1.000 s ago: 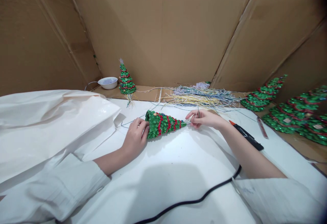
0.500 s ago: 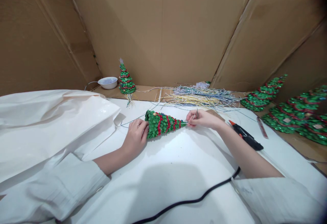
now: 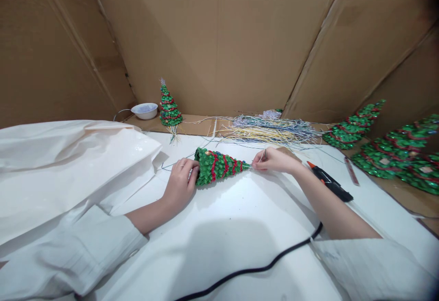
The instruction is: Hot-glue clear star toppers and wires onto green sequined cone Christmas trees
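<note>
A small green cone tree (image 3: 219, 166) with red garland lies on its side on the white table (image 3: 240, 228), tip pointing right. My left hand (image 3: 180, 184) grips its wide base, fingers curled around the rim. At the tip, my right hand (image 3: 272, 160) pinches a thin wire between thumb and fingers. A thin wire also trails left from the base.
A black glue gun (image 3: 329, 184) lies right of my right arm, its cord (image 3: 260, 269) running toward me. Bundled coloured wires (image 3: 270, 129) lie behind. An upright tree (image 3: 169, 109), a white bowl (image 3: 145, 110), lying trees (image 3: 398, 150) at right, and a white plastic sheet (image 3: 68, 163) at left. Cardboard walls surround.
My right hand has closed in on the tree's tip, its fingers tightening on the wire. The tree and left hand have barely shifted.
</note>
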